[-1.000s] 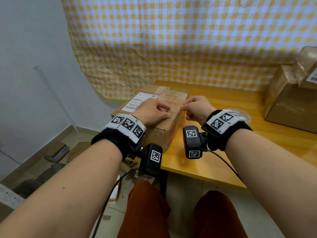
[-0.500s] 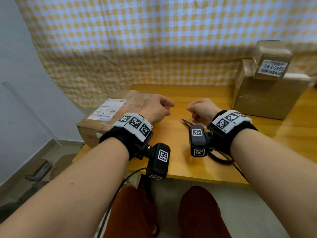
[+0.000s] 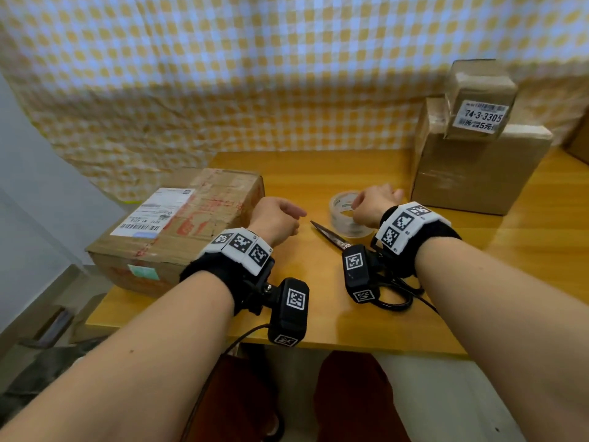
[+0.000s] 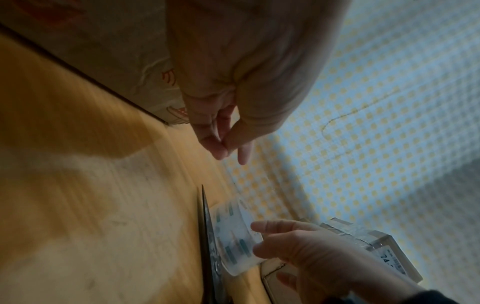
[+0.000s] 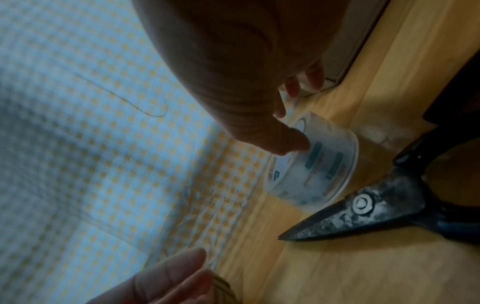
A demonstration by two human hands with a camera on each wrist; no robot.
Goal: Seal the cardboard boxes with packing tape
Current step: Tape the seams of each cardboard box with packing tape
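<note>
A worn cardboard box point(image 3: 191, 224) with a white label lies at the table's left end. The clear tape roll point(image 3: 345, 215) lies flat on the wooden table point(image 3: 318, 173), seen close in the right wrist view as the tape roll point(image 5: 319, 166). My right hand point(image 3: 360, 204) reaches onto it; its thumb point(image 5: 291, 142) presses the roll's side and the fingers curl over the far rim. My left hand point(image 3: 294, 218) hovers beside the box, loosely curled and holding nothing; in the left wrist view, the left hand point(image 4: 226, 148) shows its thumb meeting the fingertips.
Black scissors point(image 3: 331, 237) lie just in front of the roll, blades pointing left. Two taped boxes point(image 3: 478, 173) are stacked at the right, the small one point(image 3: 478, 97) on top. A checked cloth point(image 3: 255, 74) hangs behind. The table's front edge is near my wrists.
Both hands have left the top of the left box. The right hand moved right onto the tape roll; the left hand hangs off the box. The view swung right.
</note>
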